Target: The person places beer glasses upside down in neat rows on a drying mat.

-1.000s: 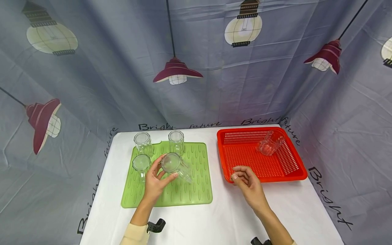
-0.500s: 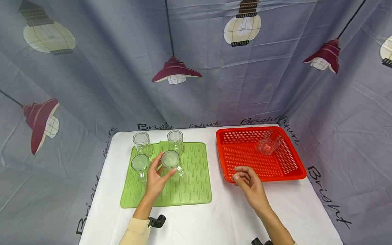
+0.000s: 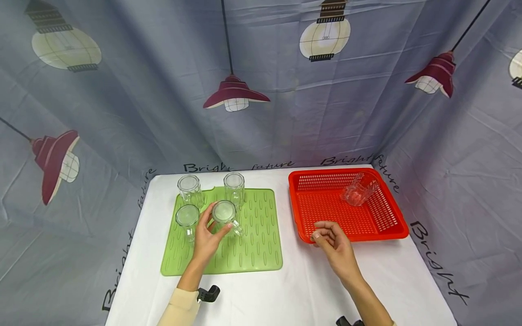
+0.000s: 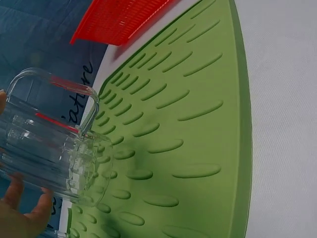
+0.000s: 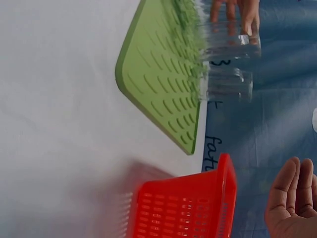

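My left hand [image 3: 205, 242] grips a clear glass mug [image 3: 224, 212] around its side, base up, handle toward the front right. In the left wrist view its rim is down at the green ribbed mat [image 4: 198, 129]; whether it touches is hard to tell. Three more glass mugs stand base up: one [image 3: 187, 216] just left of my hand, one [image 3: 189, 184] at the back left, and another [image 3: 234, 183] behind the held mug. My right hand [image 3: 334, 249], fingers loosely curled and holding nothing, is by the front left corner of the red basket [image 3: 299, 226].
Inside the basket, a glass mug [image 3: 359, 192] lies tilted toward the back right. A white cloth [image 3: 269, 299] covers the table. Behind it hangs a grey curtain [image 3: 261, 136] printed with lamps.
The held mug has come down toward the mat and turned more upright, base up, moving slightly left with my left hand. The right hand has barely moved.
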A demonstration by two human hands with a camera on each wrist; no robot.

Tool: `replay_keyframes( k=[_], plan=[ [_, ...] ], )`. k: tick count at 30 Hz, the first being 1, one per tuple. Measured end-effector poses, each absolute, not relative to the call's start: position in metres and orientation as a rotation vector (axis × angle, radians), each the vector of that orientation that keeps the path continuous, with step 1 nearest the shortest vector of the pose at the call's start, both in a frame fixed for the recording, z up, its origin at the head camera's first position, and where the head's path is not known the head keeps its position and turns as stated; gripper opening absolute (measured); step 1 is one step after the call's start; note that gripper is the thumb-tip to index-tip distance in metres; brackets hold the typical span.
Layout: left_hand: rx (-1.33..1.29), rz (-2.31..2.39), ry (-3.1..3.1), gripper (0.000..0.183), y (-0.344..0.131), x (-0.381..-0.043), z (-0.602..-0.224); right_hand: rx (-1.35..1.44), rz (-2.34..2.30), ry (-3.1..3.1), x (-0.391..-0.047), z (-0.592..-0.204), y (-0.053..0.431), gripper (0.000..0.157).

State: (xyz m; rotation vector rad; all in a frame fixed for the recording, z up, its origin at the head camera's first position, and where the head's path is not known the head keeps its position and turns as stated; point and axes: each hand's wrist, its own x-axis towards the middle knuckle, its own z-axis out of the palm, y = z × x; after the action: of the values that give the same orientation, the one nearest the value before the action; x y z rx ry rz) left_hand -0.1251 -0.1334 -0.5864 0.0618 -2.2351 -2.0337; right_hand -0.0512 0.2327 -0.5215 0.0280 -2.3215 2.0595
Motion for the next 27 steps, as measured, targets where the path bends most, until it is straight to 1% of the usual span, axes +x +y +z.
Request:
replay_keyframes(
  k=[14, 27],
  plan=[
    [0.099, -1.979, -2.310, 0.084, -0.133, -0.126, -0.601, 0.047, 2.059, -2.301, -0.051, -0.522, 0.235, 0.029],
    [0.129, -1.935, -2.360, 0.085, -0.131, -0.127, -0.596, 0.057, 2.068, -2.294, -0.051, -0.523, 0.237, 0.029]
  ],
)
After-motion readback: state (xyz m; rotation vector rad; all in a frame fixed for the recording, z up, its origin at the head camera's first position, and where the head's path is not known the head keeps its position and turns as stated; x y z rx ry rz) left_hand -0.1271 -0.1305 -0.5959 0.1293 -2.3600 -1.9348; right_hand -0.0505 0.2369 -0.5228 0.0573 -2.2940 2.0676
